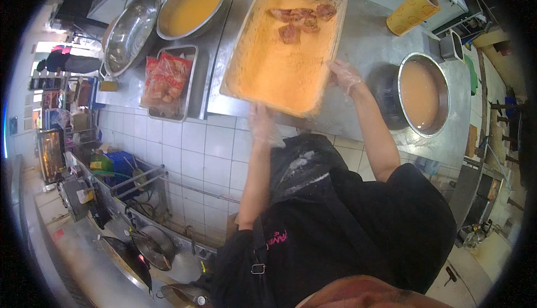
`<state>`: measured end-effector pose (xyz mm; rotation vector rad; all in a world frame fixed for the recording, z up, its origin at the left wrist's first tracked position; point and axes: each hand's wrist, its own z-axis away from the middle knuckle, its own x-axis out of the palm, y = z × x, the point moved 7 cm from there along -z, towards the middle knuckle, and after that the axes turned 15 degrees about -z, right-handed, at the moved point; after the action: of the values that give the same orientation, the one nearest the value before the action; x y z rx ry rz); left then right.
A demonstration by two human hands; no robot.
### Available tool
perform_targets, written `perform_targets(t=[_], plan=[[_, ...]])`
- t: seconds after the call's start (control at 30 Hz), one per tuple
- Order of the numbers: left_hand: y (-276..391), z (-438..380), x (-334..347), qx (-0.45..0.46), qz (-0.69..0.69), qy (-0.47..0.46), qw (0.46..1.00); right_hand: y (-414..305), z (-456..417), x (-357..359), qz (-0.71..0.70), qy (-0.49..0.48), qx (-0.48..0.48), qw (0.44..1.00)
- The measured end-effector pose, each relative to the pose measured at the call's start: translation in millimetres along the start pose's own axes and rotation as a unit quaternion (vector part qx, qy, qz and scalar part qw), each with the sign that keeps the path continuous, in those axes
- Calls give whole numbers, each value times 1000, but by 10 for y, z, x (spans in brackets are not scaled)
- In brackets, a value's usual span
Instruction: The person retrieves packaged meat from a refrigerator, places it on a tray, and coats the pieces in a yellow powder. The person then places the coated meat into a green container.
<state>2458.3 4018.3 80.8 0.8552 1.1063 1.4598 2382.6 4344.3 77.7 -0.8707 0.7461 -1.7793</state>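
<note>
Before me is a deep rectangular tray (277, 79) coated with orange-yellow powder, its near end reaching over the edge of the steel table. Several pieces of dark reddish meat (290, 34) lie together towards its far end. In a clear plastic glove, my left hand (261, 121) grips the near end of the tray by its left corner, slightly blurred. My right hand (346, 75), gloved the same way, holds the tray's right side; its fingertips are hidden by the rim.
Left stand a steel bowl of yellow liquid (193, 10), a tilted steel basin (132, 35) and a pan (168, 113) with bagged food (168, 79). Right are a pot of cloudy liquid (419, 94) and a wrap roll (413, 11). Woks (126, 262) sit behind me; a person (69, 62) stands far left.
</note>
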Motion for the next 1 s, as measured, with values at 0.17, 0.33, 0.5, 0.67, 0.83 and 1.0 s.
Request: perform_targets(t=[0.17,0.33,0.5,0.67,0.83,1.0], plan=[[48,-592,-546,-35,-1,-52,998,407,354,473,-93,8,-1,996],[128,-379,-1050,-111,-78,-128,982,927,1276,715,-164,6,69,984],[5,-450,-1129,-91,-35,-180,979,641,1767,404,181,-104,162,964],[61,-443,-1172,-96,-32,-187,977,-238,1378,876,166,-111,-33,979],[96,-476,-1142,-43,-68,-189,979,335,323,1085,677,-72,120,723],[115,-431,-1087,-32,-83,-172,981,1079,-602,-170,420,-47,176,889]])
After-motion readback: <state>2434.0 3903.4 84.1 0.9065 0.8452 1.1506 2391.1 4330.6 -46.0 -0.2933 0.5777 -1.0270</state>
